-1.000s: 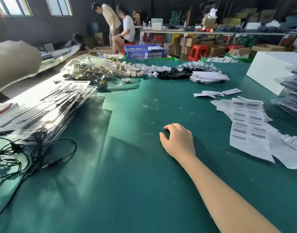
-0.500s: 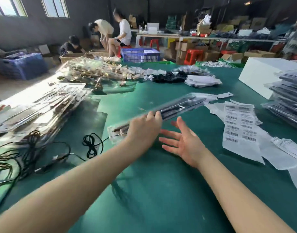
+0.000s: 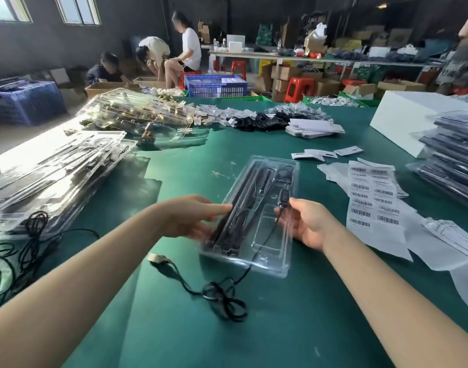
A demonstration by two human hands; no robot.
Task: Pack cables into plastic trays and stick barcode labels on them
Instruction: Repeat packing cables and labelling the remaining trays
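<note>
You've got a clear plastic tray point(image 3: 256, 211) in both hands now, near the middle of the green tabletop point(image 3: 293, 328); a second ago your right hand lay alone on bare mat and the left was off fetching it, so the fetch is done. Left hand point(image 3: 193, 219) grips the tray's left long edge, fingers curled under and thumb along the rim. Right hand point(image 3: 307, 221) holds the right long edge, thumb on top near the small black inline module point(image 3: 284, 195), fingers curled beneath. Tray is turned lengthwise away from you, whereas half a second ago it lay crosswise, carried by the left hand only. Dark strips already sit in its left channel. The cable point(image 3: 222, 301) isn't packed: it runs out over the tray's near end, a loose coil on the mat just in front of it, and the plug point(image 3: 158, 258) lies on the mat by your left forearm. My read: next step is coiling that tail into the empty right-hand recess, and it looks springy, so expect it to pop out unless pressed in. Barcode label sheet point(image 3: 373, 197) is toward the tabletop's right edge, near your right hand, apart from the tray. Can't see any label on this tray. Finished trays are stacked at the right edge point(image 3: 455, 166), more tray stacks at the left edge point(image 3: 55, 168).
</note>
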